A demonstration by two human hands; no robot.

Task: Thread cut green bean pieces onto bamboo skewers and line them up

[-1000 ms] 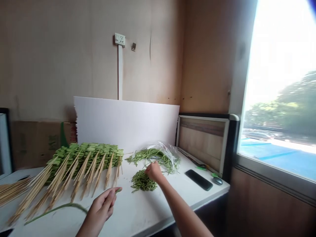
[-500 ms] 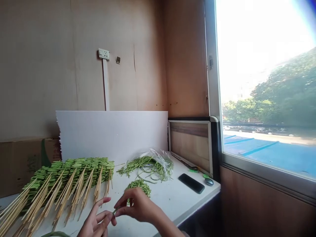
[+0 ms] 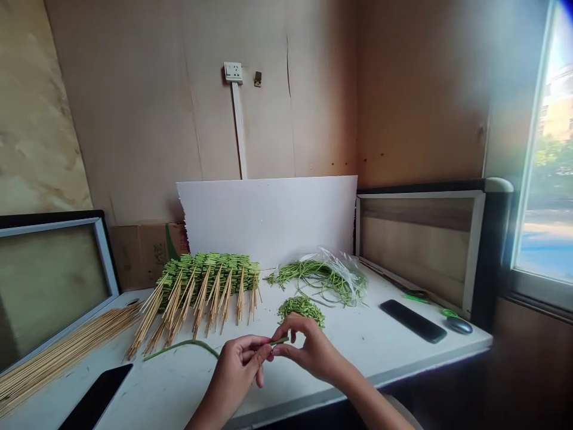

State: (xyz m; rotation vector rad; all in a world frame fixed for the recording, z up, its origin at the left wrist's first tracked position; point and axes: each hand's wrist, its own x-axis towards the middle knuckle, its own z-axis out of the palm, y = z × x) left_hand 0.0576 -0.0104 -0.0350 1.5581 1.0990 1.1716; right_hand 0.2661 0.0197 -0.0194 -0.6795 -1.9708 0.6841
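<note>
My left hand (image 3: 239,370) and my right hand (image 3: 308,346) meet over the front of the white table (image 3: 353,352). Between their fingertips is a short green bean piece (image 3: 280,341), pinched by both. A long green bean (image 3: 192,342) runs leftward from behind my left hand. Just beyond my right hand lies a heap of cut bean pieces (image 3: 302,308). Farther back, long uncut beans (image 3: 313,273) lie partly under a clear plastic bag (image 3: 347,272). To the left are stacked rows of green bean pieces (image 3: 210,263) on wooden skewers (image 3: 201,298).
Loose skewers (image 3: 67,352) lie at the left, near a dark phone (image 3: 96,397). Another phone (image 3: 412,321), a mouse (image 3: 459,325) and scissors (image 3: 416,293) are on the right. A white board (image 3: 273,221) stands at the back.
The view has turned left, showing the loose skewers and the left phone. My left hand's fingers, spread earlier, have closed in around the bean piece.
</note>
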